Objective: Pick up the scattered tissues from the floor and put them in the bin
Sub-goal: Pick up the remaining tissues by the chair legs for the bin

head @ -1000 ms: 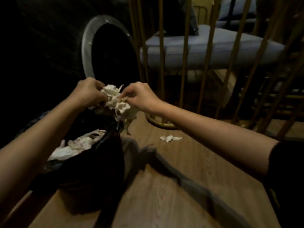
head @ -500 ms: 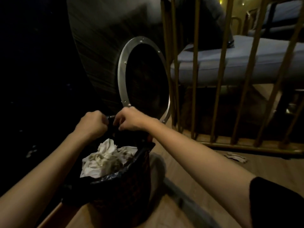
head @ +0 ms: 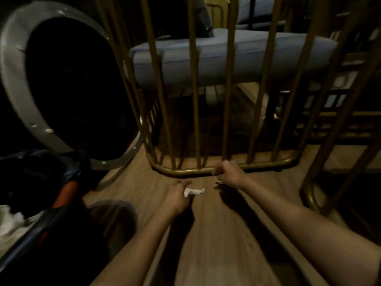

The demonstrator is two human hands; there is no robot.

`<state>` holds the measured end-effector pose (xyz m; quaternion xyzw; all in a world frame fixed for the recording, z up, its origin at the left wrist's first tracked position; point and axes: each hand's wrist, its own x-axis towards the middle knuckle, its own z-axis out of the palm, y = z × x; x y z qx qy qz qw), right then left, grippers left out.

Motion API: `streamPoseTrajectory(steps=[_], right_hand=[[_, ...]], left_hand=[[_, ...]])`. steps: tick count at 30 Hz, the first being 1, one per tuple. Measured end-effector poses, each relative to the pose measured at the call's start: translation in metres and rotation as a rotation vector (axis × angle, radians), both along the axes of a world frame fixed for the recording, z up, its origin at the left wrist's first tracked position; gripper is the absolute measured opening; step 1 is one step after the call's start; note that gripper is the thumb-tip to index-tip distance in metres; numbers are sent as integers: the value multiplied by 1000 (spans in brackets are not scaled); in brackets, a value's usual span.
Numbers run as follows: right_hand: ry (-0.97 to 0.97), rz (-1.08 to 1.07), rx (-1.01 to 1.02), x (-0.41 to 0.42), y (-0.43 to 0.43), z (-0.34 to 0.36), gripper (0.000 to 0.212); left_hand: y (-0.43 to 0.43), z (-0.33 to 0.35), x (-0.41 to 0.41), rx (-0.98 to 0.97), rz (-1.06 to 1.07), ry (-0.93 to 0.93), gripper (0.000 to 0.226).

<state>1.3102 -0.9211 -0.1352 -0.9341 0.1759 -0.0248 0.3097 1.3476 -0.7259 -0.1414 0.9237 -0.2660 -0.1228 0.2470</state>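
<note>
A small crumpled white tissue (head: 193, 191) lies on the wooden floor in front of a chair's brass base rail. My left hand (head: 176, 198) is down at the floor with its fingertips pinched on the tissue's left end. To the right, my right hand (head: 229, 174) hovers low with curled fingers; a pale speck shows under it, too blurred to identify. The bin (head: 41, 170), with a black liner, sits at the lower left, and white tissues (head: 11, 220) are inside it.
A chair with gold bars (head: 195, 120) and a blue cushion (head: 222, 56) stands just beyond my hands. A large round metal-rimmed object (head: 12, 83) leans at the left. Another gold frame (head: 321, 162) rises on the right.
Both hands left the bin after dropping the bundle of tissues in. They moved right and down to the floor, where my left hand has reached the loose tissue.
</note>
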Motion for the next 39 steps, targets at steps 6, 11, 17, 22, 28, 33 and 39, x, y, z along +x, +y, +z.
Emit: streamPoseTrajectory(steps=[6, 11, 17, 22, 28, 33, 39], right_hand=[[82, 60, -301, -23, -32, -93, 44], [-141, 43, -499, -31, -13, -112, 33], [-89, 41, -279, -46, 12, -107, 21], [-154, 24, -76, -42, 36, -30, 12], [-468, 51, 32, -12, 110, 114, 12], [-560, 270, 46, -4, 204, 185, 13], [-442, 509, -34, 6, 309, 196, 14]], left_hand=[[-22, -72, 12, 216, -110, -152, 55], [-22, -85, 5, 145, -54, -154, 50], [-2, -57, -27, 190, 5, 17, 13], [8, 39, -50, 72, -48, -8, 4], [77, 193, -24, 23, 14, -293, 14], [189, 267, -15, 50, 160, -306, 18], [289, 244, -11, 127, 324, -223, 19]])
